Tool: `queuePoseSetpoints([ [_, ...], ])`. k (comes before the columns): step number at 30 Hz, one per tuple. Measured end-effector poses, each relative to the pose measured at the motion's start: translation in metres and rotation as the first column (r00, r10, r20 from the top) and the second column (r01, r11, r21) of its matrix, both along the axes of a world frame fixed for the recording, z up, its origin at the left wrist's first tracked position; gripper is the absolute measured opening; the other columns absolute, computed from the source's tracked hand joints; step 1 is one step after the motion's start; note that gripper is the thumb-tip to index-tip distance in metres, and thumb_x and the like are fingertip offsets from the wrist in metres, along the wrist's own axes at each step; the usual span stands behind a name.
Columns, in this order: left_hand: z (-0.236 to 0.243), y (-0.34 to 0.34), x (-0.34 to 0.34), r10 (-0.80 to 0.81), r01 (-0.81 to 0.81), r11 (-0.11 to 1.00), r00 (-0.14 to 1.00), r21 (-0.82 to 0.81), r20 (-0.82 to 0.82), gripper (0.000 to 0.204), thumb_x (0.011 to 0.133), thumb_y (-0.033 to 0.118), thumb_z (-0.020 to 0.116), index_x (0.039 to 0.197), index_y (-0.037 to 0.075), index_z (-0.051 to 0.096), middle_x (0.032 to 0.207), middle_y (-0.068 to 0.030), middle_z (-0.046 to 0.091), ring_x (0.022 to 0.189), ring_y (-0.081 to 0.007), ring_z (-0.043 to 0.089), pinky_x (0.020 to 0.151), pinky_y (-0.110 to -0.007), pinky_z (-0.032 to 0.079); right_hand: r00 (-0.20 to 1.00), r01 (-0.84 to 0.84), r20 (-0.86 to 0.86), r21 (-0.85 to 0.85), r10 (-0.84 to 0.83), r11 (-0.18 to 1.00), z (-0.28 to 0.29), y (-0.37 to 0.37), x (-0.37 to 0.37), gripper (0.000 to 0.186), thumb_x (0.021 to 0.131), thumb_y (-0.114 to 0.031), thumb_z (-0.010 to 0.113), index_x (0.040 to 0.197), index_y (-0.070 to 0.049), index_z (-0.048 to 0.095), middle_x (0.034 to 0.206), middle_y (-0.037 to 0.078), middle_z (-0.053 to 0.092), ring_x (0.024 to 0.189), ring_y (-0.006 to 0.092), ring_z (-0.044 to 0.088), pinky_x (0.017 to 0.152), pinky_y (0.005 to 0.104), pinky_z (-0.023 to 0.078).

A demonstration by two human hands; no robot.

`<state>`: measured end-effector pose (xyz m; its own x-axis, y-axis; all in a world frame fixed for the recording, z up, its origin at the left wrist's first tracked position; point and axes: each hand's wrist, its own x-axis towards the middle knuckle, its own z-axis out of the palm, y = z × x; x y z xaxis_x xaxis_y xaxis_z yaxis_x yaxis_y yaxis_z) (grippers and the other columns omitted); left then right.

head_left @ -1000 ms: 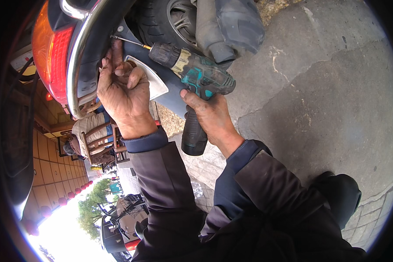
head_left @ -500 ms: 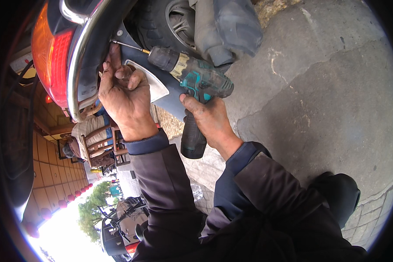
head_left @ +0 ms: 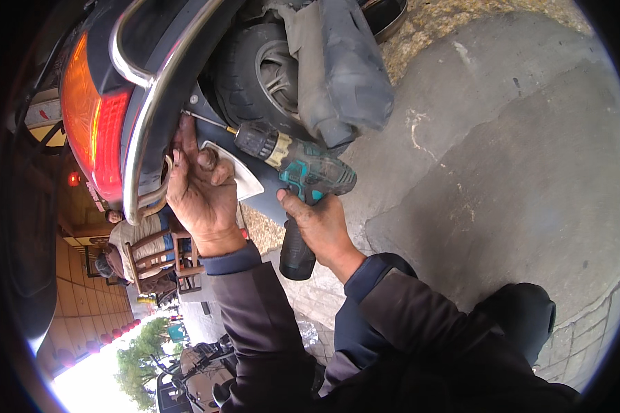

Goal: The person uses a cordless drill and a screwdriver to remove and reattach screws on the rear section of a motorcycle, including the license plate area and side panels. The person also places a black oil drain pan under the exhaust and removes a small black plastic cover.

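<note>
My right hand (head_left: 324,227) is wrapped round the grip of a black and teal cordless drill (head_left: 313,172). Its long thin driver bit (head_left: 210,122) points left, with the tip against the dark underside of a scooter's rear fender (head_left: 238,162). Beside that tip is my left hand (head_left: 203,199), palm up, one finger stretched to the bit's end and the others curled. Whatever those fingers pinch is hidden. A white plate (head_left: 244,175) on the fender sits just right of my left fingers.
A red and orange tail light (head_left: 93,124) and a chrome bar (head_left: 145,131) curve along the left. The rear wheel (head_left: 258,76) and grey exhaust muffler (head_left: 355,76) stand beyond the drill. Concrete ground (head_left: 475,172) spreads right. A seated person (head_left: 134,244) and wooden chair (head_left: 155,255) are behind.
The view has shifted, so the scooter and both hands sit lower in it. The drill stays in my right hand, its bit tip still by my left finger.
</note>
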<state>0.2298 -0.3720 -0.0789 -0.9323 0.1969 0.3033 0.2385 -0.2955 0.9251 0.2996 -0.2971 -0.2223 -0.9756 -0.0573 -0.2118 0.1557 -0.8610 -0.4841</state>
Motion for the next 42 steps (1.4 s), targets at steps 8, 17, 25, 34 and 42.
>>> queuePoseSetpoints([
  [8,-0.001,0.000,0.001,0.051,-0.051,0.998,0.999,0.025,0.006,0.039,0.098,0.015,0.052,0.136,0.006,0.050,0.144,-0.0138,0.050,0.083,-0.0097,0.062,0.058,-0.021,0.043,0.998,-0.061,0.030,-0.085,0.064,0.995,0.002,0.004,-0.001,0.028,0.086,-0.021,0.074,0.105,-0.003,0.063,0.096,0.001,0.062,0.085,0.0104,0.054,0.075,0.0288,0.045],
  [17,-0.002,0.002,0.000,0.058,-0.059,0.998,0.998,0.033,0.004,0.033,0.096,0.014,0.054,0.128,0.007,0.058,0.140,-0.0154,0.054,0.083,-0.0096,0.064,0.056,-0.020,0.041,0.998,-0.053,0.029,-0.117,0.057,0.992,0.001,0.002,0.001,0.027,0.086,-0.020,0.074,0.105,-0.005,0.063,0.096,0.000,0.061,0.086,0.0103,0.054,0.077,0.0288,0.044],
  [25,-0.001,0.000,-0.002,0.054,-0.057,0.996,0.998,0.070,0.036,0.039,0.094,0.013,0.056,0.132,0.006,0.054,0.138,-0.0142,0.056,0.081,-0.0102,0.063,0.057,-0.021,0.042,0.998,-0.064,0.010,-0.081,0.065,0.995,-0.001,0.006,0.001,0.030,0.086,-0.021,0.074,0.107,-0.003,0.062,0.097,0.001,0.062,0.087,0.0115,0.055,0.078,0.0294,0.044],
  [34,-0.005,0.003,-0.002,0.054,-0.056,0.994,0.998,0.097,0.022,0.036,0.097,0.013,0.053,0.131,0.004,0.054,0.137,-0.0159,0.057,0.082,-0.0110,0.063,0.055,-0.020,0.042,0.996,-0.084,0.003,-0.149,0.085,0.985,0.004,0.013,-0.001,0.029,0.085,-0.020,0.071,0.104,0.000,0.063,0.094,0.003,0.062,0.083,0.0115,0.054,0.074,0.0300,0.044],
  [42,-0.005,0.001,-0.004,0.109,-0.109,0.991,0.994,0.079,0.000,0.033,0.099,0.023,0.048,0.125,0.004,0.057,0.138,-0.0176,0.055,0.075,-0.0100,0.059,0.056,-0.020,0.041,0.997,-0.074,0.020,-0.061,0.076,0.995,0.001,0.006,-0.004,0.027,0.084,-0.019,0.070,0.102,0.000,0.064,0.091,0.003,0.062,0.081,0.0111,0.054,0.073,0.0304,0.045],
])
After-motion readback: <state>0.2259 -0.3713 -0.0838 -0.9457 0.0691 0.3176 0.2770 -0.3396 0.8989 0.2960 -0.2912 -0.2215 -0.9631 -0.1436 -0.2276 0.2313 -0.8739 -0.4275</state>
